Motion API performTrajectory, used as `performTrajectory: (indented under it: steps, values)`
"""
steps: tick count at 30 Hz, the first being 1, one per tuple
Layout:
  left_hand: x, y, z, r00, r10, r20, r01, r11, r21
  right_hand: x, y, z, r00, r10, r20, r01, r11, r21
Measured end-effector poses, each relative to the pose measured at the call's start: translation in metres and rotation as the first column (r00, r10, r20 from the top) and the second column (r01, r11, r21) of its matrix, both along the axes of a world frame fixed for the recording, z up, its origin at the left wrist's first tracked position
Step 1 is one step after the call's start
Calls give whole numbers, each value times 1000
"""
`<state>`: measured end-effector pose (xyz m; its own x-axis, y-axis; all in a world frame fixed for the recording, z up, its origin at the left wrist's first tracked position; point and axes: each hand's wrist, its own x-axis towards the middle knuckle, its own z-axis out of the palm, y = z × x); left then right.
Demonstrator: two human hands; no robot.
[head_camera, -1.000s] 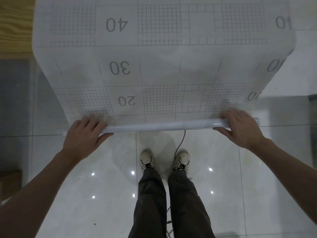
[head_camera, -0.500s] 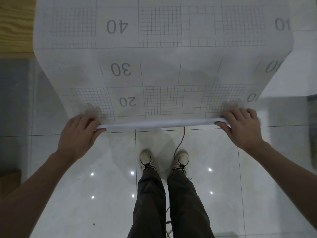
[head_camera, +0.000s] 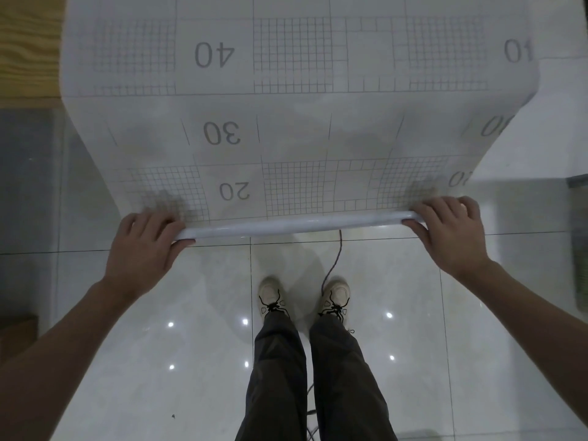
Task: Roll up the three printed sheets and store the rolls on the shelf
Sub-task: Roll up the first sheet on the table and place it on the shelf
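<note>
In the head view we count one printed sheet (head_camera: pixel 296 122), white with fine grid blocks and large grey numbers that read upside down from here. Three of these numbers stand in a column near the middle: 40, 30 and 20. Three more run down the right edge, partly cut off by the paper's curve. The far part of the sheet lies flat on a raised surface, and a strip of wooden tabletop (head_camera: pixel 28 43) shows at the upper left. From that surface's edge the sheet bends and slopes down toward the person.

Its near edge is wound into one slim roll (head_camera: pixel 296 225), held level in the air above the floor. Two hands hold it, one at each end. The left hand (head_camera: pixel 144 246) has its fingers curled together over the top of the roll's left end, with the thumb pressed along the roll's near side. The right hand (head_camera: pixel 451 237) grips the right end the same way, its fingers (head_camera: pixel 445 206) wrapped over the roll onto the sheet and the thumb on the near side. Both forearms are bare.

Below the roll we see a pale tiled floor (head_camera: pixel 159 361) carrying six small bright reflections. Two light shoes (head_camera: pixel 270 296) with dark laces stand side by side under two dark trouser legs. One thin cable (head_camera: pixel 334 259) drops from behind the roll to the floor between the shoes.
</note>
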<state>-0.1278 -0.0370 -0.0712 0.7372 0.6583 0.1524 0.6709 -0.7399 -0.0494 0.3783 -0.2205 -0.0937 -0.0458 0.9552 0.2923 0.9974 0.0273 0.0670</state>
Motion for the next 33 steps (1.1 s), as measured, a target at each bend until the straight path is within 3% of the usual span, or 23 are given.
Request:
performTrajectory:
  steps: [8,15,21,24,28,33]
  values:
    - [-5,9,0,997,-78,-19,74,987,-144,1,3,6,981,-5,-192,-33,981,-191]
    - [3,8,5,999,-37,28,36,998,48,-1,-1,-2,997,1,-72,-3,999,-37]
    - [0,11,3,999,-18,-27,16,995,-94,-7,5,5,983,-42,-181,30,997,-69]
    - [0,14,6,997,-80,21,80,997,-19,-4,8,8,985,12,-174,-31,994,-109]
    - [8,15,8,999,-30,44,25,994,107,-3,8,4,994,7,-113,-9,1000,-17]
    - [11,19,10,998,-42,52,40,999,21,-12,10,6,992,1,-123,3,999,34]
